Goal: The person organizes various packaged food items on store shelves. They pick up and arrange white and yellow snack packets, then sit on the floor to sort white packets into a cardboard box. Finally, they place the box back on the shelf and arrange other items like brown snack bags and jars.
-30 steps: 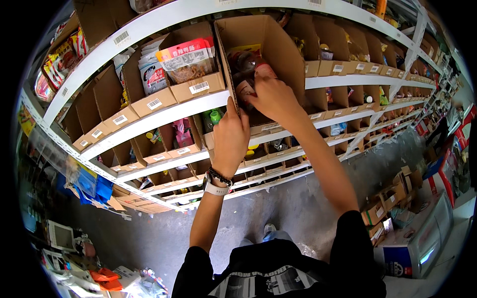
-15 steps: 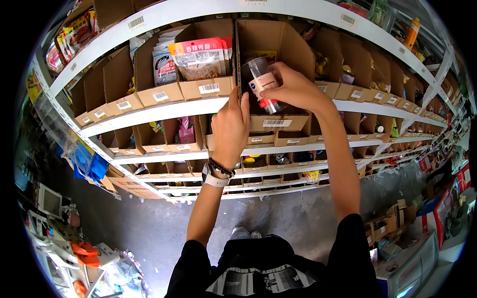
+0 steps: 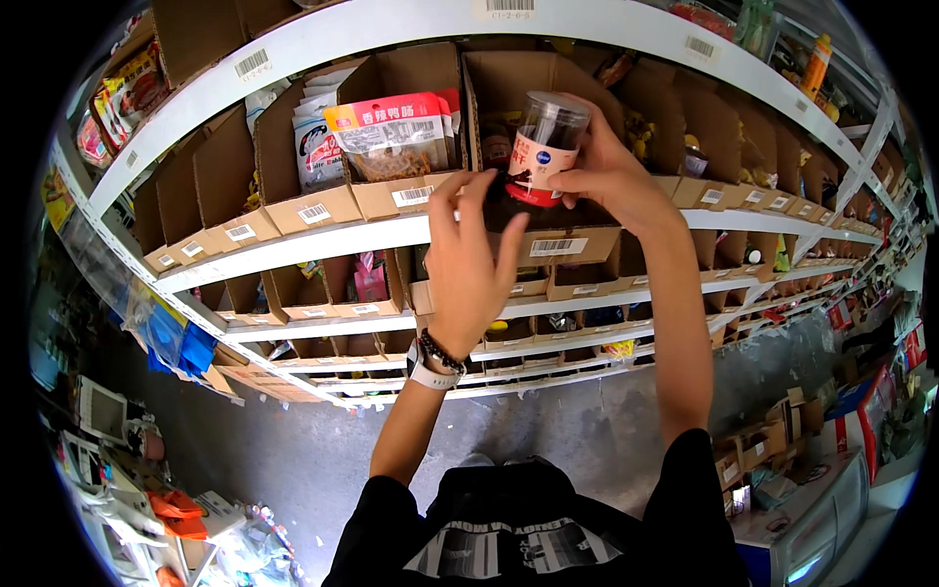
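Note:
My right hand grips a clear plastic jar with a pink and red label and a clear lid, its fingers round the right side and back. The jar is held nearly upright in front of an open cardboard bin on the shelf. Just left of the jar is my left hand, fingers apart, holding nothing; its fingertips are close to the bin's left front corner. Inside that bin, partly hidden, another jar shows. Bags of snack food fill the bin to the left.
White metal shelves curve across the view with rows of cardboard bins. An upper shelf beam runs above my hands. Grey floor lies below. Boxes are piled at right, and plastic bags and orange items at lower left.
My right hand has drawn the jar up and towards me and turned it more upright, its label now facing me. My left hand has let go of the bin's edge and spread its fingers.

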The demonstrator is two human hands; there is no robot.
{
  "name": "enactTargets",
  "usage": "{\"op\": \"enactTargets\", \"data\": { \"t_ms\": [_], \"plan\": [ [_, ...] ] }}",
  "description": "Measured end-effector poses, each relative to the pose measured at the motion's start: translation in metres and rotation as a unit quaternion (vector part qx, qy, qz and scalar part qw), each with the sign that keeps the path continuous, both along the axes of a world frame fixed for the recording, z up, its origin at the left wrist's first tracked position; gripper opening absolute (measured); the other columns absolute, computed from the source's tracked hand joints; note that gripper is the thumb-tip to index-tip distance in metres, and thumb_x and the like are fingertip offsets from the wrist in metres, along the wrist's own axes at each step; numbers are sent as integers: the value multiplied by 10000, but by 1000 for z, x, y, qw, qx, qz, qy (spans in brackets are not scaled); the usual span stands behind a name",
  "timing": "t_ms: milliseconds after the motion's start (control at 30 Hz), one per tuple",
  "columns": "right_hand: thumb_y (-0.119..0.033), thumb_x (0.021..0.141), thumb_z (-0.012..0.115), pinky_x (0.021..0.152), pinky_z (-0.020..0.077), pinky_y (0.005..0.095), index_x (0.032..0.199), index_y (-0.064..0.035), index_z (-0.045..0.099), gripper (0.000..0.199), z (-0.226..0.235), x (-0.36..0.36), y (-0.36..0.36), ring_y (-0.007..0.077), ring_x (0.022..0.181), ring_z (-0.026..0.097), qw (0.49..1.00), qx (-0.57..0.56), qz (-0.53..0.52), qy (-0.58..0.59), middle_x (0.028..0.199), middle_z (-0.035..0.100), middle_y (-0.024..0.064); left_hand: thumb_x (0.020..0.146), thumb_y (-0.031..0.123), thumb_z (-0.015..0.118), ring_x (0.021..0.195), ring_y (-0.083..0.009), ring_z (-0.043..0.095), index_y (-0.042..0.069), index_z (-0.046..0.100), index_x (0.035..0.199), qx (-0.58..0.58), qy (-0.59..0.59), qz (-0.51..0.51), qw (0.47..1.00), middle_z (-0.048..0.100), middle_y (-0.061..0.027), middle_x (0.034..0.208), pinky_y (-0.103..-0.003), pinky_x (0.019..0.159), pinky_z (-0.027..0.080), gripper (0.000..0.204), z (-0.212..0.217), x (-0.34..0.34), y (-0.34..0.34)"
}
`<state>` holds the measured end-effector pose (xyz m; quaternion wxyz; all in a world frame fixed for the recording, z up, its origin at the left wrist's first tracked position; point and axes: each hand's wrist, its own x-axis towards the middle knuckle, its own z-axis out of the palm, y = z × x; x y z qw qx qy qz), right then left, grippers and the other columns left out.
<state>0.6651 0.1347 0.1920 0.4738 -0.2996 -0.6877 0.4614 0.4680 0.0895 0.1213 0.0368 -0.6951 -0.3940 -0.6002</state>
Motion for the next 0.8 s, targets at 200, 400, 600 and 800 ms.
{"op": "enactTargets", "data": {
  "t_ms": [200, 400, 600, 800],
  "plan": [
    [-232, 896, 743, 731, 572, 309, 1505, -110, 281, 774, -3, -10, -1, 196, 1021, 635, 997, -63, 37, -35, 1276, 570, 114, 832, 140, 789, 1119, -389, 505, 25, 525, 1315, 18, 9, -10, 1000, 442, -210, 1316, -450, 901, 487, 563, -9, 4, 10],
    [-271, 898, 760, 808, 528, 259, 1349, -47, 511, 562, 6, -12, 6, 138, 983, 633, 988, -8, -19, -152, 1205, 610, 93, 833, 136, 800, 1192, -363, 496, 13, 457, 1371, -9, -16, -60, 998, 429, -203, 1342, -435, 1002, 436, 650, -13, -1, 12],
    [-154, 895, 737, 1059, 435, 328, 1419, -57, 475, 594, -4, -12, 8, 180, 1241, 526, 989, 43, 87, -115, 1312, 574, 60, 785, 145, 847, 1265, -382, 454, 6, 350, 1438, -5, 2, -119, 993, 412, -211, 1378, -445, 1078, 391, 833, -20, -12, 19],
    [-272, 910, 757, 980, 501, 317, 1370, -46, 521, 565, 1, -16, 1, 162, 1159, 598, 979, 83, 42, -181, 1237, 629, 74, 768, 116, 861, 1254, -278, 525, 27, 285, 1513, -31, -5, -154, 988, 427, -165, 1389, -394, 970, 519, 946, -25, -23, 27]
  ]
}}
